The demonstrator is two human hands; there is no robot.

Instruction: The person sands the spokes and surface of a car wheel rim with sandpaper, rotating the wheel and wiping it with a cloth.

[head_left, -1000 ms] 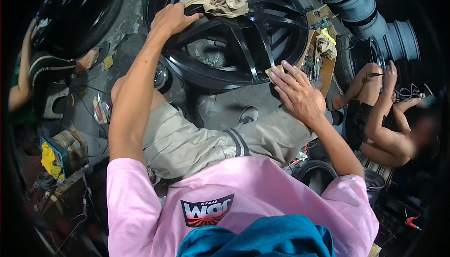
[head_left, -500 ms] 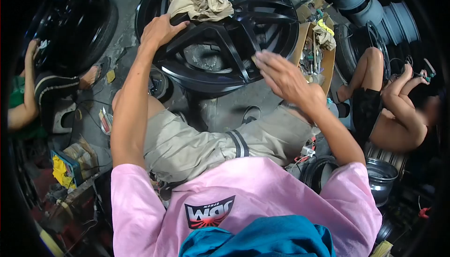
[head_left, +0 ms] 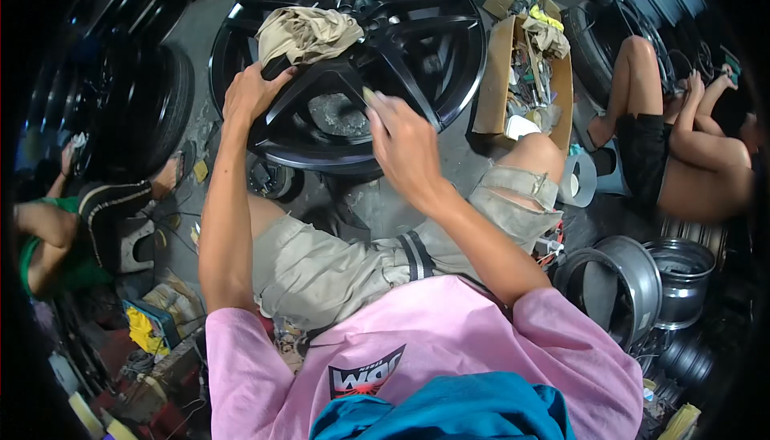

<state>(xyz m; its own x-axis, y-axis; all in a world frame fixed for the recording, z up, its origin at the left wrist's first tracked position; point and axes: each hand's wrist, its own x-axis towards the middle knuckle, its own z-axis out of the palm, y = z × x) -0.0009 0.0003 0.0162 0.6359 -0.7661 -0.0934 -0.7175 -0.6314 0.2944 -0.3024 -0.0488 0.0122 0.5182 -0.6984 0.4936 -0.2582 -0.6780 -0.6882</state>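
1. The black wheel lies face up in front of the person, close to the knees. What carries it from below is hidden; if that support is narrow or uneven, one-sided pressure could tip or turn it.

2. The left hand is at the wheel's near left part, thumb held away from the palm. Its fingers are partly hidden, so I cannot tell how firmly they grip. A loose hold could let the wheel swing.

3. The right hand pinches a small yellowish pad in its fingers, over a near spoke. Whether the pad touches the spoke is unclear. If it is abrasive, a tilted edge or uneven pressure could mark the black surface; a slip could knock knuckles on the spoke's edge.

4. The bunched cloth rests on the wheel beside the left hand. It could snag on the fingers or slide into an opening if nudged, and grit in its folds could scratch.

5. The box of tools stands just beside the wheel's right side; a shifting wheel could bump it.
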